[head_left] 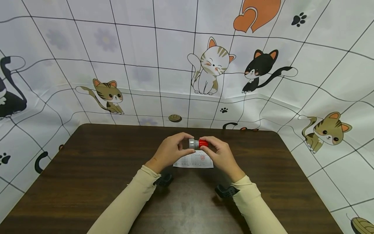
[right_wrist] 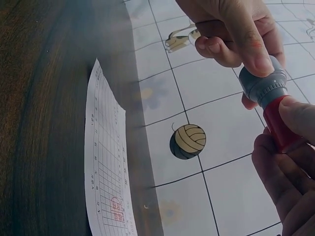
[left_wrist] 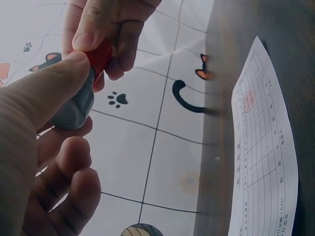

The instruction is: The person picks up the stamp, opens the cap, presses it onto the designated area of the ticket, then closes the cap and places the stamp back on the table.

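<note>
A small stamp (right_wrist: 266, 87), grey at one end and red at the other, is held up above the table between both hands. My left hand (head_left: 170, 150) pinches its wide grey end (left_wrist: 74, 110) between thumb and fingers. The narrower red end (right_wrist: 281, 125) is gripped by the thumb and fingers of my right hand (head_left: 219, 154). The two parts are joined in a line, with a ridged grey collar between them. Below the hands lies a white printed form (head_left: 193, 160), ruled in a grid and bearing a red stamped mark (right_wrist: 116, 209).
The dark brown wooden table (head_left: 87, 182) spreads out under both arms. Behind it and at its sides hangs a white sheet (head_left: 140, 81) printed with grid lines and cartoon cats. Each wrist wears a black strap (head_left: 226, 191).
</note>
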Tool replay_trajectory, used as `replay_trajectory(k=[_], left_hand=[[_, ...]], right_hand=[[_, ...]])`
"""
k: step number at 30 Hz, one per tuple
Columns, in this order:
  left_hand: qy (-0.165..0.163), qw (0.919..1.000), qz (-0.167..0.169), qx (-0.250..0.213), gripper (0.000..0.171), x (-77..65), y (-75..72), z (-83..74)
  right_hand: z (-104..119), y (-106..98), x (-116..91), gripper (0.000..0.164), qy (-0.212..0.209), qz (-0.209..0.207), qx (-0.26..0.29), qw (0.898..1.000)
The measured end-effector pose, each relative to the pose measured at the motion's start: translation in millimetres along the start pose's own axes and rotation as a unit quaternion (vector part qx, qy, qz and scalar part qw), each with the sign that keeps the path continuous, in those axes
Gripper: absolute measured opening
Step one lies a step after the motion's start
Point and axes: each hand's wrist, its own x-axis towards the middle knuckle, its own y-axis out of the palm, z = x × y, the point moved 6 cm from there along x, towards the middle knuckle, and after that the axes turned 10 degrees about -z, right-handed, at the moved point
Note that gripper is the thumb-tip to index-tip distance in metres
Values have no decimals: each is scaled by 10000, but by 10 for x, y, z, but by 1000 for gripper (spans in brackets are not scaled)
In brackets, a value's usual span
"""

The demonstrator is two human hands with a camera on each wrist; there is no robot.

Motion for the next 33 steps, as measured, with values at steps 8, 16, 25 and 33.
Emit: replay_trajectory(k=[8, 16, 25, 33], left_hand=[[136, 9994, -78, 304, 46, -10, 17, -23], [-373, 9970, 334, 595, 63, -23, 55, 116], [-792, 9749, 1566, 1373, 60, -153, 200, 447], [-820, 9693, 1678, 1601, 64, -224, 252, 633]], right_hand=[[24, -33, -4, 30, -56, -65, -93, 9999], [-37, -153, 32, 30, 57, -241, -245, 9994], [-348, -244, -10, 32, 595, -394, -511, 9961], [-573, -297, -45, 34, 1021, -490, -452, 9925]])
